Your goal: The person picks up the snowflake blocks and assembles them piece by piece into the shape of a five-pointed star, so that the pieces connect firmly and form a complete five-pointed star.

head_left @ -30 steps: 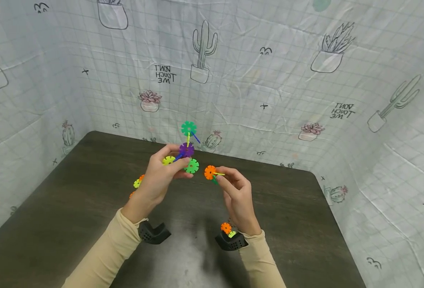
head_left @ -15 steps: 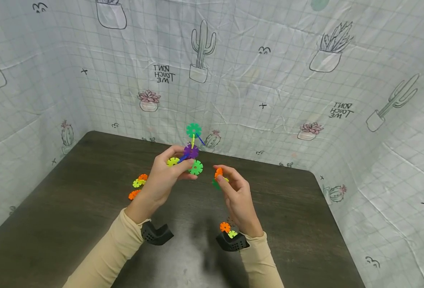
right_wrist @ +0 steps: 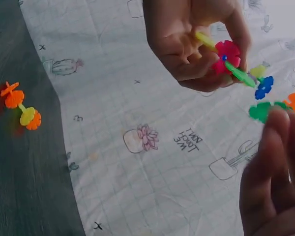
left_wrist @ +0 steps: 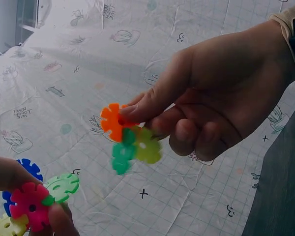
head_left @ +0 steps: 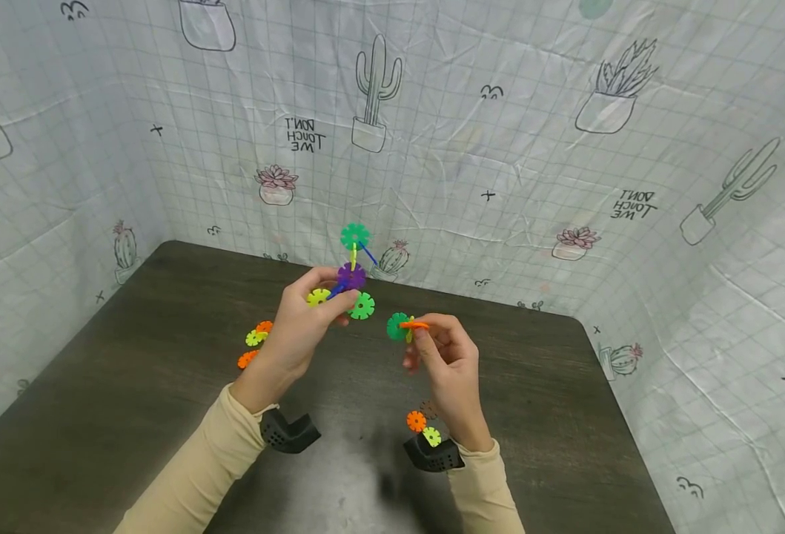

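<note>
My left hand [head_left: 288, 337] grips a joined build of notched plastic discs. From it rise a purple disc [head_left: 351, 276] and, at the top, a teal-green disc [head_left: 355, 236] with a thin blue piece slanting off it. A light green disc [head_left: 362, 305] and a magenta disc [left_wrist: 25, 204] belong to the same build, partly covered by the fingers. To its right, my right hand [head_left: 455, 363] pinches a small cluster between thumb and fingers: an orange disc [left_wrist: 111, 123], a yellow-green disc [left_wrist: 148, 146] and a green disc [head_left: 396, 326]. A gap separates the two builds.
On the dark table [head_left: 339, 475], a joined orange and yellow disc group [head_left: 256, 338] lies left of the left forearm. By the right wrist are an orange disc [head_left: 416, 421], a yellow-green disc [head_left: 431, 436] and a brown disc [head_left: 428, 409]. Patterned cloth [head_left: 432, 163] hangs behind.
In the right hand the cluster has turned: its orange disc went from facing the head camera to edge-on, and the green disc now shows flat. The left hand's build shifted only slightly.
</note>
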Available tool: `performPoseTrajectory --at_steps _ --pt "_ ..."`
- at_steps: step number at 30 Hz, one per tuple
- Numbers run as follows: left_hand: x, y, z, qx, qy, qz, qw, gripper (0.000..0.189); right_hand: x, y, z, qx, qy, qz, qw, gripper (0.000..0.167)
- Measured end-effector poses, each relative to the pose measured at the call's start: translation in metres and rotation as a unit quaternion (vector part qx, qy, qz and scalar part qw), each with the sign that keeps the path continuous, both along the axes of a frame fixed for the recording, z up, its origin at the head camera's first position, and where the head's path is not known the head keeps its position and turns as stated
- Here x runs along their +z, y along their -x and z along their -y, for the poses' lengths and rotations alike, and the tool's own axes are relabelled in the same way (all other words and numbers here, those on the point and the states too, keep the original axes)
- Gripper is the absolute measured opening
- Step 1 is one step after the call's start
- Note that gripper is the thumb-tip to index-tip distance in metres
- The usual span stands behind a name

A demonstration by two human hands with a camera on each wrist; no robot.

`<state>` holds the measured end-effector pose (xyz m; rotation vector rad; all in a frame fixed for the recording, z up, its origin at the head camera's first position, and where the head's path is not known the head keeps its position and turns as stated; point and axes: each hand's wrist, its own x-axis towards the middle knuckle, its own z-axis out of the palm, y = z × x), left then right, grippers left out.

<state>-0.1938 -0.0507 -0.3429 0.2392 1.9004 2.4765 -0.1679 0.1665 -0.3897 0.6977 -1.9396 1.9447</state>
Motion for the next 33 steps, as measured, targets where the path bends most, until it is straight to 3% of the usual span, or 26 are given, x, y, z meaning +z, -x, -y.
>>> performPoseTrajectory --at_steps 4,7,11,16,23,33 --pt "0.0 0.0 -0.001 -0.01 -0.026 -0.006 0.9996 0.028 0.002 -0.002 -0.001 0.032 0.017 -0.017 0.9992 0.025" --pt "0.0 0.0 -0.001 -0.022 -0.036 -0.009 0.9991 0.029 0.004 -0.002 -0.001 0.024 0.025 -0.021 0.9992 0.023" --pt "0.0 -0.001 0.0 -0.033 -0.02 -0.009 0.9992 0.031 0.007 -0.002 -0.002 0.004 0.015 -0.007 0.9999 0.016" --pt "0.0 -0.001 0.001 -0.04 -0.005 -0.013 0.9991 0.031 0.013 -0.001 -0.007 0.021 -0.005 0.007 0.9998 0.028" --pt "-0.002 -0.003 0.001 -0.065 0.019 -0.026 0.9973 0.03 0.017 -0.001 -0.008 0.008 -0.047 0.004 0.9988 0.024" --pt "-0.003 -0.004 0.0 -0.076 0.022 -0.042 0.996 0.034 0.021 -0.005 -0.01 -0.004 -0.043 0.027 0.9987 0.022"
